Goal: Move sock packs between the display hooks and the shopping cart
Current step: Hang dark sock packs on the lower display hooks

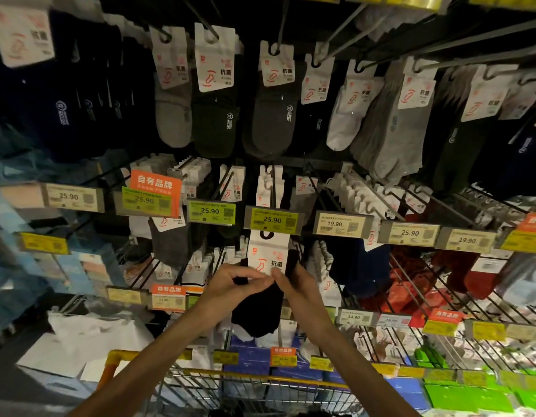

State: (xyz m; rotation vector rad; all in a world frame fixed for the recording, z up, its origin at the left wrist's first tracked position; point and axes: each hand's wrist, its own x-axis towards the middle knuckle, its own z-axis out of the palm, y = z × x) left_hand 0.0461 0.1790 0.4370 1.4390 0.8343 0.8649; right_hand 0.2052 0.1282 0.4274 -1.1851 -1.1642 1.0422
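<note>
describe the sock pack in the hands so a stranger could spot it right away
On the sock wall, find the yellow-green 25.90 tag at the centre of the middle price row. Right below it is the sock pack, held by the left hand and right hand above the cart. Unlike the white packs and red packs nearby, it is black with a white card.

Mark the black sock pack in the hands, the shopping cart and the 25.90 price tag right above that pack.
black sock pack [259, 311]: head view, on the dark sock body.
shopping cart [260, 378]: head view, on its yellow top rim.
25.90 price tag [272, 220]: head view, on the printed price.
</note>
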